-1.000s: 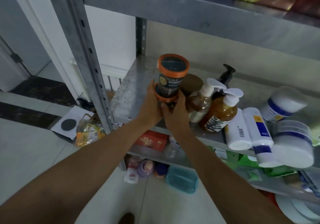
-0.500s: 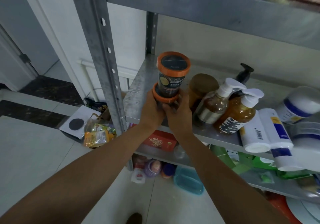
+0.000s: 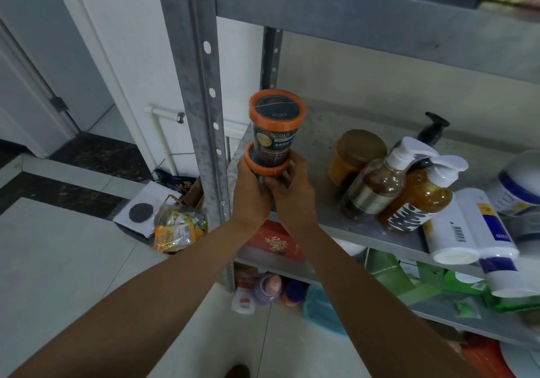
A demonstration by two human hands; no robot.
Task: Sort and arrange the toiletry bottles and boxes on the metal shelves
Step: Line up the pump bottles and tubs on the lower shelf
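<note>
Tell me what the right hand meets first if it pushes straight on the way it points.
The right hand grips the stacked orange-lidded jars. Beyond them the shelf looks free back to the rear post, though depth is unclear; the brown-lidded jar stands off to the right.

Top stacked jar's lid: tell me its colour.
The lid is orange-rimmed with a dark centre; head view.

Two orange-lidded jars (image 3: 276, 120); two amber pump bottles (image 3: 377, 188); two white tubes (image 3: 450, 231)
</note>
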